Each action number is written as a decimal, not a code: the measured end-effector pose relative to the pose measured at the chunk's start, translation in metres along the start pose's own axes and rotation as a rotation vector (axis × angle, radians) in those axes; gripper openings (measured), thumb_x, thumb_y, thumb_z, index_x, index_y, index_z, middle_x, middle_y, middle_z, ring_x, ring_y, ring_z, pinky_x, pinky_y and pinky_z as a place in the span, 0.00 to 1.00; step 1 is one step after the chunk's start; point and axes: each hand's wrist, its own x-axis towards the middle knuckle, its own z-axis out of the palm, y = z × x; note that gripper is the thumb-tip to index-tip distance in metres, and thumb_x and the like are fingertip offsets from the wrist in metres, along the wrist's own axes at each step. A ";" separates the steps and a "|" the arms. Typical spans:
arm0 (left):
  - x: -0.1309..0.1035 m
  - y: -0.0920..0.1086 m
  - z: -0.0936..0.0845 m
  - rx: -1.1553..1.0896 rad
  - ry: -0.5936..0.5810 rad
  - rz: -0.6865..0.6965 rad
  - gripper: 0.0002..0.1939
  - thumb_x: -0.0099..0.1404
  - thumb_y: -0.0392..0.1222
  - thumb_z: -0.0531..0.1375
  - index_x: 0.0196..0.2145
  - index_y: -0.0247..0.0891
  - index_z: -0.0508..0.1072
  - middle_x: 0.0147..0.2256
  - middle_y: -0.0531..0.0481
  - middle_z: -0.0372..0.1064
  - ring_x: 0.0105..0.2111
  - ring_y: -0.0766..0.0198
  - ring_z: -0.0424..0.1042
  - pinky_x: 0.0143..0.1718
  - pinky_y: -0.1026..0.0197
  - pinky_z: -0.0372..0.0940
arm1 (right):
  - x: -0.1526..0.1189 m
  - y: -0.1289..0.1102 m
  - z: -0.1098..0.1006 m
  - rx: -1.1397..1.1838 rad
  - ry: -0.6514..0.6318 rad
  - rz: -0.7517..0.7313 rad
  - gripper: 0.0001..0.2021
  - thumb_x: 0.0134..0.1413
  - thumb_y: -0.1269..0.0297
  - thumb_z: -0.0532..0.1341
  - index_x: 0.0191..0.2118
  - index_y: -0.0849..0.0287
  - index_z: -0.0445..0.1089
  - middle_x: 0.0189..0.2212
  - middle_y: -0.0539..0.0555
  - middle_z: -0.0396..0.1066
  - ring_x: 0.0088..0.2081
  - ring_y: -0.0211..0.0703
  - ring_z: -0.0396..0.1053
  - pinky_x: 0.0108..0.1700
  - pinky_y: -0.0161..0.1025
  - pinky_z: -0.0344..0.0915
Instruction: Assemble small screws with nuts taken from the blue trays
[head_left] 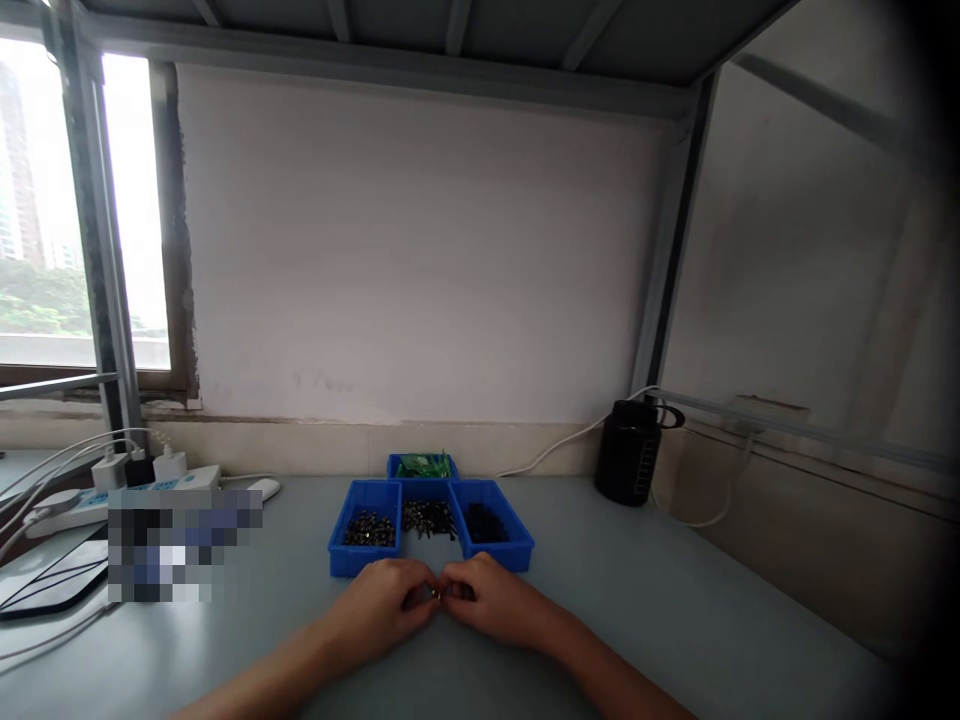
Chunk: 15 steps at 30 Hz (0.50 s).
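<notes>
My left hand (pixel 390 595) and my right hand (pixel 486 598) meet fingertip to fingertip just above the table. Both are closed in a pinch around one small shiny metal piece (pixel 436 595), mostly covered by the fingers. Behind my left hand sits a blue bin (pixel 341 567) holding many small metallic parts (pixel 369 529). A second blue bin (pixel 517 557), behind my right hand, contains small black parts (pixel 484 522). Between these two, dark screw-like pieces (pixel 429 517) lie in and in front of a middle blue bin (pixel 429 490).
Green packets (pixel 422 465) fill a blue bin at the back. A black jug (pixel 628 453) stands at the right by the wall. On the left are a power strip (pixel 187 482) with plugs and cables, a tablet-like device (pixel 56 575) and a blurred-out patch.
</notes>
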 end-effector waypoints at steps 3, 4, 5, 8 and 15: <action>-0.001 -0.001 0.001 0.019 0.006 0.023 0.07 0.61 0.41 0.55 0.33 0.40 0.73 0.25 0.55 0.67 0.26 0.66 0.65 0.27 0.68 0.54 | 0.000 -0.002 -0.001 0.035 -0.022 0.004 0.07 0.50 0.71 0.55 0.29 0.60 0.70 0.22 0.48 0.69 0.27 0.37 0.65 0.30 0.31 0.56; -0.001 -0.001 0.001 0.028 0.006 0.029 0.07 0.61 0.42 0.55 0.33 0.40 0.73 0.25 0.55 0.67 0.27 0.66 0.66 0.27 0.67 0.54 | -0.001 -0.002 -0.001 0.053 -0.032 0.000 0.07 0.50 0.71 0.54 0.28 0.60 0.70 0.21 0.48 0.68 0.27 0.37 0.65 0.30 0.31 0.56; -0.001 -0.001 0.000 0.037 0.008 0.037 0.07 0.62 0.42 0.55 0.33 0.40 0.73 0.26 0.55 0.67 0.27 0.66 0.66 0.28 0.67 0.55 | -0.001 -0.003 -0.002 0.070 -0.040 -0.005 0.07 0.51 0.71 0.54 0.28 0.60 0.69 0.21 0.48 0.68 0.27 0.37 0.65 0.30 0.30 0.56; -0.001 0.002 -0.003 0.046 0.020 0.068 0.08 0.62 0.43 0.55 0.35 0.41 0.73 0.26 0.55 0.67 0.28 0.65 0.66 0.29 0.67 0.55 | -0.002 -0.002 -0.004 0.086 -0.035 -0.020 0.08 0.52 0.71 0.54 0.27 0.60 0.69 0.21 0.47 0.68 0.27 0.36 0.65 0.30 0.30 0.56; 0.000 0.003 -0.004 0.044 0.029 -0.013 0.08 0.59 0.40 0.55 0.35 0.40 0.72 0.24 0.55 0.67 0.25 0.66 0.65 0.25 0.67 0.53 | -0.005 -0.001 -0.008 -0.049 0.063 -0.068 0.07 0.53 0.68 0.55 0.32 0.59 0.70 0.24 0.49 0.69 0.28 0.38 0.65 0.29 0.31 0.55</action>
